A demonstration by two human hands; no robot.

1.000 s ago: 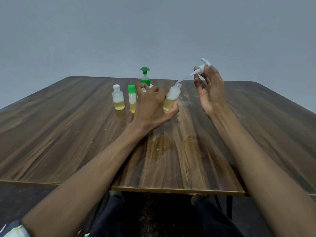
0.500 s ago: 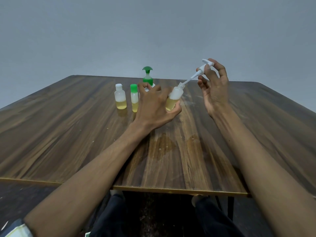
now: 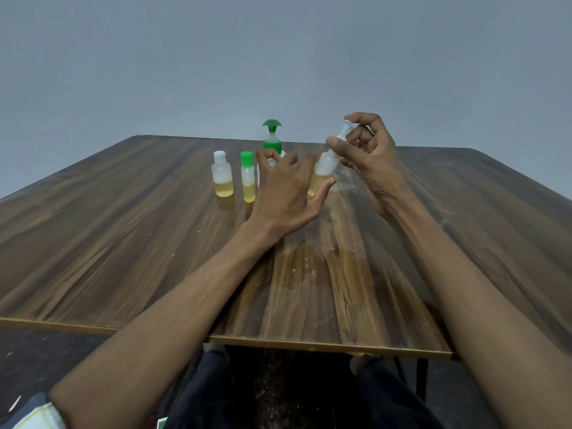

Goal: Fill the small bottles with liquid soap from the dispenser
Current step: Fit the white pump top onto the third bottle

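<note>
Bottle in hand (image 3: 322, 173): tilted, base toward the left grip, neck toward the right grip; part filled with yellow soap. Judged reason: the tilt presents the neck to the pump top.
Left grip (image 3: 286, 193): thumb and fingers curled round the lower body of the bottle; palm faces away from the camera. Judged purpose: steady the bottle.
Right grip (image 3: 368, 159): thumb and fingertips pinch the white pump top (image 3: 343, 131) directly above the bottle neck; the other fingers are loosely curled.
Pump top: its stem runs down toward the neck. Seating in the neck cannot be determined.
Dispenser (image 3: 272, 137): green head, stands on the desk (image 3: 123, 243) just beyond the left grip, partly hidden by its fingers.
Capped bottles: white-capped bottle (image 3: 222, 174) and green-capped bottle (image 3: 247, 178), upright, left of the left grip, each part filled.
Step, as judged: fitting the pump top to the held bottle.
</note>
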